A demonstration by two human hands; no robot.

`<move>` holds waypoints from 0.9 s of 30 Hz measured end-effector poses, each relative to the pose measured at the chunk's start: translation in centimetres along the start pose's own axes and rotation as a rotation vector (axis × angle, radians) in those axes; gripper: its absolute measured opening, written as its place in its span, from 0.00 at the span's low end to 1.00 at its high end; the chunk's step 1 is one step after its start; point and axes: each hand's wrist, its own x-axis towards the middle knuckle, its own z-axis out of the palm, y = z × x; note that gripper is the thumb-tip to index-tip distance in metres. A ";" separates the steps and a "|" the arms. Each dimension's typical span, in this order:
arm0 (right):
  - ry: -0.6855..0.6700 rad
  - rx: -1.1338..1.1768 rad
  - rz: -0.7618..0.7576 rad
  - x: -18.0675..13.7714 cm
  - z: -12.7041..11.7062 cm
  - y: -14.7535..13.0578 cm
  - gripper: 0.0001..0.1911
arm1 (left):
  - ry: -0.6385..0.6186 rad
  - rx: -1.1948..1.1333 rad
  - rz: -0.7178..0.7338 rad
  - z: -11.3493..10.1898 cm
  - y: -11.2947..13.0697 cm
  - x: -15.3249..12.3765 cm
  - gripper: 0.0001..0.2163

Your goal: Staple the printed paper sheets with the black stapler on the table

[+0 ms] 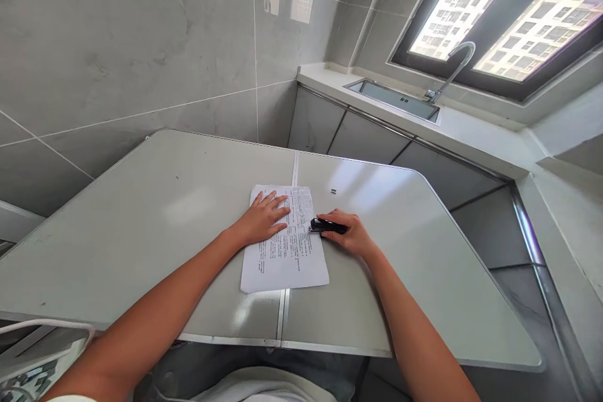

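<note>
We see a white paper sheet point(284, 245) lined with rows of fine black print on the pale grey folding table point(141, 226). At the sheet's right edge, our stapler point(326, 226) is glossy black.

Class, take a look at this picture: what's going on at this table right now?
A person's left hand lies flat, fingers spread, on a printed sheet on the grey table. The right hand grips a black stapler, whose front end meets the sheet's right edge. A small dark item lies on the table just beyond the sheet.
</note>
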 end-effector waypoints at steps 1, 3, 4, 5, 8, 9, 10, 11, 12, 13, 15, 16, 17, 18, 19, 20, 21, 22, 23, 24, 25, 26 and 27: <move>0.000 -0.015 -0.031 0.0 0.2 0.0 0.21 | -0.002 -0.037 0.027 -0.1 0.4 0.0 0.16; -0.020 -0.054 -0.087 -0.1 0.3 0.1 0.21 | -0.064 -0.133 0.117 -0.4 1.0 0.1 0.14; -0.022 -0.074 -0.106 -0.1 0.3 0.1 0.20 | -0.113 -0.181 0.173 -0.5 1.2 0.1 0.14; -0.017 -0.093 -0.117 -0.1 0.3 0.1 0.20 | -0.154 -0.220 0.222 -0.6 1.4 0.1 0.15; 0.002 -0.124 -0.114 -0.1 0.4 0.0 0.20 | -0.171 -0.281 0.301 -0.7 1.4 0.0 0.18; -0.005 -0.128 -0.112 -0.1 0.4 -0.1 0.20 | -0.159 -0.284 0.310 -0.6 1.4 0.0 0.19; -0.019 -0.131 -0.112 0.0 0.4 -0.1 0.21 | -0.154 -0.283 0.315 -0.6 1.4 0.0 0.20; -0.034 -0.137 -0.115 0.0 0.4 -0.2 0.22 | -0.161 -0.277 0.316 -0.5 1.4 0.0 0.20; -0.044 -0.146 -0.117 0.0 0.4 -0.2 0.22 | -0.176 -0.272 0.309 -0.5 1.4 0.0 0.20; -0.046 -0.159 -0.118 0.0 0.4 -0.3 0.22 | -0.196 -0.271 0.297 -0.4 1.4 0.0 0.20; -0.021 -0.189 -0.111 0.0 0.5 -0.3 0.21 | -0.223 -0.288 0.257 -0.5 1.7 0.0 0.20; -0.005 -0.207 -0.106 0.1 0.6 -0.4 0.20 | -0.224 -0.304 0.238 -0.6 1.8 0.1 0.19; 0.003 -0.222 -0.101 0.1 0.7 -0.4 0.20 | -0.220 -0.319 0.225 -0.7 1.9 0.1 0.19; 0.006 -0.236 -0.099 0.1 0.8 -0.4 0.20 | -0.213 -0.331 0.219 -0.8 2.0 0.1 0.19; 0.005 -0.250 -0.100 0.2 0.9 -0.5 0.20 | -0.206 -0.338 0.223 -0.8 2.0 0.1 0.19; 0.003 -0.263 -0.100 0.2 1.0 -0.5 0.20 | -0.198 -0.341 0.234 -0.9 2.0 0.1 0.19; 0.001 -0.275 -0.102 0.3 1.1 -0.6 0.20 | -0.192 -0.341 0.249 -0.9 2.0 0.0 0.19; 0.001 -0.287 -0.103 0.3 1.2 -0.7 0.20 | -0.189 -0.338 0.263 -1.0 2.0 0.0 0.19; 0.001 -0.298 -0.102 0.4 1.2 -0.8 0.20 | -0.194 -0.329 0.275 -1.0 1.9 0.0 0.19; 0.000 -0.306 -0.099 0.4 1.3 -0.9 0.20 | -0.209 -0.310 0.280 -1.0 1.9 0.0 0.19; -0.002 -0.314 -0.095 0.4 1.3 -1.0 0.21 | -0.234 -0.281 0.283 -1.0 1.9 0.0 0.19; -0.008 -0.320 -0.089 0.5 1.2 -1.2 0.21 | -0.266 -0.244 0.287 -1.0 1.9 0.0 0.20; -0.014 -0.326 -0.083 0.5 1.2 -1.3 0.21 | -0.298 -0.203 0.294 -1.1 1.9 0.0 0.20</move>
